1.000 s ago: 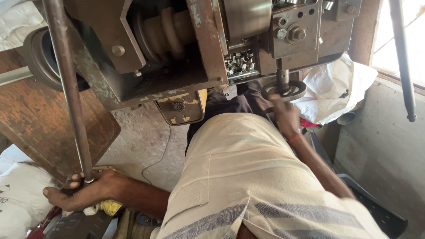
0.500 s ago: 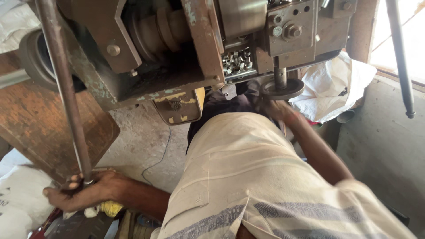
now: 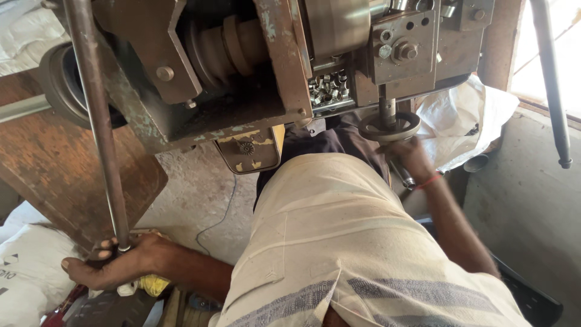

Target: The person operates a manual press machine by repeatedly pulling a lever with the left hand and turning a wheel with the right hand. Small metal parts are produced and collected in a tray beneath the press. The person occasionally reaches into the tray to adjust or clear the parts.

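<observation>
Head view looks straight down the front of a heavy, worn machine with chipped green-grey paint, and everything else is best placed against it. Left of the machine a long steel lever slants down from the top edge; the left hand is wrapped tight around its lower end, fingers closed over the bar, with a bit of yellow cloth just beneath the wrist. Under the machine's right side hangs a small round handwheel on a short vertical shaft, and the right hand sits right below it, touching or nearly touching the rim; motion blur and the angle hide the fingers, so I cannot tell whether they are closed on it or loose. A red thread circles that wrist. In a recess at the machine's front, just left of the handwheel's shaft, lies a heap of small bright metal pieces, which suggests output has already gathered, though how much remains to be made cannot be judged. With both hands at the controls, the work looks mid-cycle rather than finished. White sacks lie behind the handwheel, and a rusty brown board leans left of the lever.
</observation>
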